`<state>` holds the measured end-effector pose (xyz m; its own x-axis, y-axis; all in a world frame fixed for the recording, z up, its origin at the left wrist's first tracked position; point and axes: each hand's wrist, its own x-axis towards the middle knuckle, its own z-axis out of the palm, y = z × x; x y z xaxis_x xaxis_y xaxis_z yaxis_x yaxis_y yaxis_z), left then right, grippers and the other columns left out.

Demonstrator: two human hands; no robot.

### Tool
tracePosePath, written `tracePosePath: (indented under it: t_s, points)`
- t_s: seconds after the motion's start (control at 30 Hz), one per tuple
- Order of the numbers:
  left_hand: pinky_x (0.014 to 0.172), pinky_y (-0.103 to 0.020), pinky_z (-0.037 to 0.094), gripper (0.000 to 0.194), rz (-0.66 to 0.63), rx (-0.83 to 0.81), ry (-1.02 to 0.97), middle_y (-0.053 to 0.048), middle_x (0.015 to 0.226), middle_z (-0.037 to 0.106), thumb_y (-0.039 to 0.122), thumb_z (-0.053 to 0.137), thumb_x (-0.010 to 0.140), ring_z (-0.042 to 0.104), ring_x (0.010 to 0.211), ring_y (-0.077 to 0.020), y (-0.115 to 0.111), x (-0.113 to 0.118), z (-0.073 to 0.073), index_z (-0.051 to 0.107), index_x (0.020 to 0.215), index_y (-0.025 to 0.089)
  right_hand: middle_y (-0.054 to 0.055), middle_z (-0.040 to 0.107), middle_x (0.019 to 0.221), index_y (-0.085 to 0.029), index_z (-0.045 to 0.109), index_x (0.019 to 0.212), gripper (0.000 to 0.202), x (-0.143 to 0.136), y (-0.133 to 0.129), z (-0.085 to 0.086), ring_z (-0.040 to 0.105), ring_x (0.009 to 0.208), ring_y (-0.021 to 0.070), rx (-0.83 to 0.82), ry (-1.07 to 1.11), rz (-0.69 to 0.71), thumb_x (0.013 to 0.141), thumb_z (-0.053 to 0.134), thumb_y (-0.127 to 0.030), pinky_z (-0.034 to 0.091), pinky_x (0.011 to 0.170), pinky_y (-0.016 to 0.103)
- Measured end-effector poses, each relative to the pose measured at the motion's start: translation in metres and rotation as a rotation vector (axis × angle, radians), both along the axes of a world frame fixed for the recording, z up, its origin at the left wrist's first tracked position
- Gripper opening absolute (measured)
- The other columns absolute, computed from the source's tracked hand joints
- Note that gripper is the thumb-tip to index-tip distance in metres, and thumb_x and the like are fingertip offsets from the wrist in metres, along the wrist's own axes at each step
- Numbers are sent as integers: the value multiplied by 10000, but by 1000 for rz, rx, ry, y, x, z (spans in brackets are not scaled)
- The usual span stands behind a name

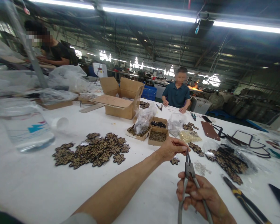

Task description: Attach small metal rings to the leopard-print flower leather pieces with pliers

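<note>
Long-nosed metal pliers are upright in my right hand, whose fingers wrap round the handles. At the tips of the pliers, my left hand has its thumb and fingers pinched together on something too small to make out. Just below the left hand lies a patterned flower-shaped piece, and a scatter of small pale bits is right of the pliers. Small boxes of brass-coloured studs and black parts stand beyond the left hand.
A heap of patterned pieces lies left, near a clear water jug. An open cardboard box stands behind. Black-handled pliers and a bagged pile are right. One person sits opposite; another works far left.
</note>
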<state>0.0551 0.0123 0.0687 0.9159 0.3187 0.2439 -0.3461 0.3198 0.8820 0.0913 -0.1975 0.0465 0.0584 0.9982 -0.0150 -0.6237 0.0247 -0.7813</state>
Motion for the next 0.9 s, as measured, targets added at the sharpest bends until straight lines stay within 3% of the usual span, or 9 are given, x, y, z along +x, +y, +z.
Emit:
tracePosePath:
  t_s: [0.4,0.73,0.9]
  points:
    - [619,-302,540,470,13,23,39,-172,788,743,376,938,531,669,618,-177,2,-1,3,780,823,43,146,696,969,-117,649,1210,522,1,0,-1,664,908,296,4,-33,-1,689,639,-92,550,668,371]
    - [675,-310,556,475,-59,-78,57,-176,860,748,346,927,561,710,730,-215,2,-1,-2,761,892,48,103,639,859,-116,665,1157,475,-3,2,-1,644,815,273,2,15,-7,684,640,-94,468,548,292]
    - [624,-284,529,433,14,-98,28,-154,787,742,324,929,552,700,677,-204,-2,2,-4,755,838,49,110,646,872,-129,663,1158,488,0,4,-9,641,822,281,18,-5,-8,670,646,-108,453,551,298]
